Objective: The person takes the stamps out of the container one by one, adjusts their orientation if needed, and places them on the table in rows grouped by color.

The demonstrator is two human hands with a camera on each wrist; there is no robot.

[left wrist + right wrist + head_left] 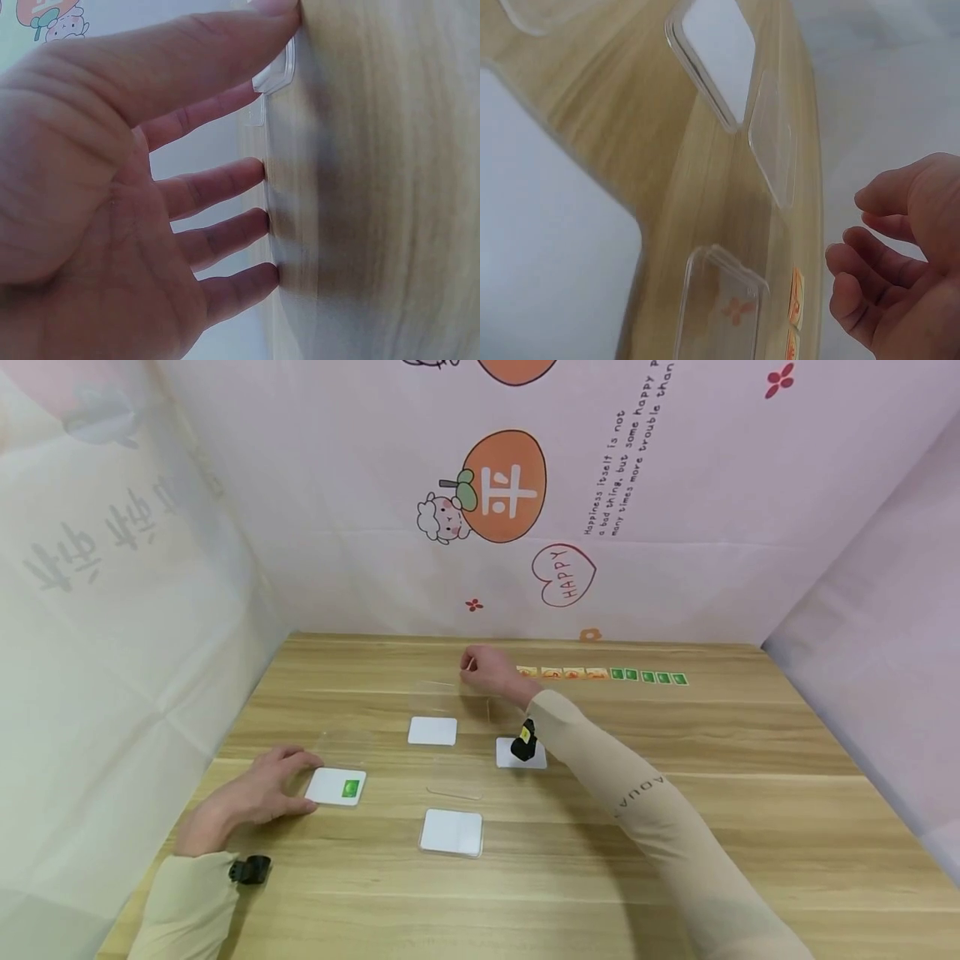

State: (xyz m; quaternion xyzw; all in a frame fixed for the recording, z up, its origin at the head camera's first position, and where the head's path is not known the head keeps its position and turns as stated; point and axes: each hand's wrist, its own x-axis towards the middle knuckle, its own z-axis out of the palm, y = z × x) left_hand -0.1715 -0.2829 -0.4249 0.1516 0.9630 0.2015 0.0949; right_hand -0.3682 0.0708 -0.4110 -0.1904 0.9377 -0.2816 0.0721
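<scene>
At the left, my left hand (273, 781) rests on the table, thumb and index finger touching opposite edges of a white card in a clear case (330, 786). That card bears a small green sticker (350, 788). The left wrist view shows the left hand's (112, 195) other fingers fairly straight, their tips down at the wood. Toward the back, my right hand (491, 672) is near the left end of a row of orange stickers (573, 673). In the right wrist view, the right hand's (900, 270) fingers curl loosely, with nothing visible between thumb and fingers.
Other white cards lie at the middle back (432, 732), at the front (452, 832) and under the right wrist (510, 753). Clear plastic covers (455, 777) lie behind the cards. Green stickers (648, 677) continue the row rightward. A printed cloth wall (360, 543) stands behind the table.
</scene>
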